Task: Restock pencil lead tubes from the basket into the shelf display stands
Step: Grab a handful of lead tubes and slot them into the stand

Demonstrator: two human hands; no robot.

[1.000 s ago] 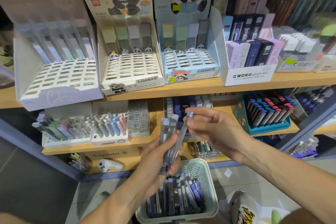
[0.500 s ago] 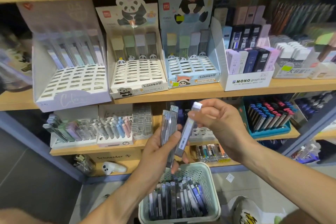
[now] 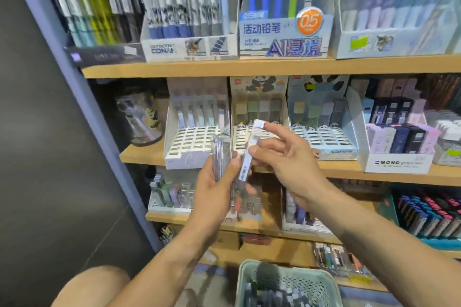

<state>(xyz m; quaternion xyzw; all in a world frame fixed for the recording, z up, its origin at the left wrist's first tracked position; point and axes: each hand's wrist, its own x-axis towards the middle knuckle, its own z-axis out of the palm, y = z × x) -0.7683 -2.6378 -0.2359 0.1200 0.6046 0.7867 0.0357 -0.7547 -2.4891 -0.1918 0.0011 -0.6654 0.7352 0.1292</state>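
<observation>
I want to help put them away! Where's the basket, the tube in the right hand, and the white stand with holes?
basket [image 3: 287,272]: head view, on its pale green back rim.
tube [image 3: 245,166]: head view, on its labelled middle.
white stand [image 3: 192,138]: head view, on its grid of slots.

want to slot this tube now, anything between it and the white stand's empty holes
Nothing visible blocks it. The tube in the right hand is in front of the stand; the left hand with spare tubes sits low beside it.
</observation>
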